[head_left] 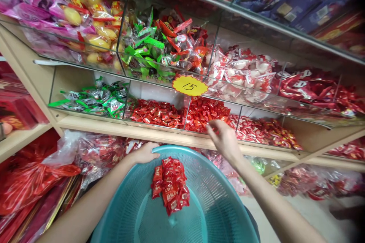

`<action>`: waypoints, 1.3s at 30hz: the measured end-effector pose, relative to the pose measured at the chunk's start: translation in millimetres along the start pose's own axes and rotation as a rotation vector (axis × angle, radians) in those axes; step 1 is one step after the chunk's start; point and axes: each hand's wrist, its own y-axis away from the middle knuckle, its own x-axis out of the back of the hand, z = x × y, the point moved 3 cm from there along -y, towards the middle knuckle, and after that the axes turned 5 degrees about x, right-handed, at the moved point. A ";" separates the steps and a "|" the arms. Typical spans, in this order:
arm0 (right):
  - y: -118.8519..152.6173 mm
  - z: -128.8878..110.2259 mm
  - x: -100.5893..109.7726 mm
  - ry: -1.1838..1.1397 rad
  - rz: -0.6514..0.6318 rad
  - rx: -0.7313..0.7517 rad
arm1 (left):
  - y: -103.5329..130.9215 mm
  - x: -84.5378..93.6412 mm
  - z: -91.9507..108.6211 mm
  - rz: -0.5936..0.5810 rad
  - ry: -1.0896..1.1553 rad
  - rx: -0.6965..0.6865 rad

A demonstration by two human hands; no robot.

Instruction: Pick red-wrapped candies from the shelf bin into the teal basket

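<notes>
My left hand (145,153) grips the far rim of a teal plastic basket (219,174), its fingers hooked over the edge. A cluster of red wrapped candies (172,186) lies in the basket, towards the far side. Past the rim, my right hand (224,138) is at the front edge of a shelf compartment filled with small red wrapped candies (207,112). Its fingers are loosely bent, and I see nothing between them. The fingertips are a little blurred and overlap the candies from this angle; whether they touch any I cannot tell.
Clear-fronted shelf compartments hold green packets (105,98), red candies (158,114) and pink-white ones (251,127). A yellow price tag (190,85) reading 15 hangs on the upper shelf's front. Red bags (31,182) crowd the lower left. A wooden ledge (182,134) runs behind the basket.
</notes>
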 end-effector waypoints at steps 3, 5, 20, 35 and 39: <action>-13.3 32.6 18.4 0.321 0.036 -0.182 | -0.2 -0.3 1.4 0.009 -0.005 0.023; -19.5 43.5 18.7 0.476 -0.061 -0.267 | 0.3 -0.2 3.0 0.014 -0.022 0.025; -31.8 49.3 -8.5 0.544 -0.140 -0.272 | 2.1 1.9 3.4 0.020 -0.054 0.002; -44.5 36.0 -9.8 0.608 -0.179 -0.270 | 3.2 1.1 6.7 0.004 -0.030 0.011; -48.0 46.0 -10.3 0.523 -0.215 -0.251 | 5.0 1.8 7.9 0.007 -0.022 0.012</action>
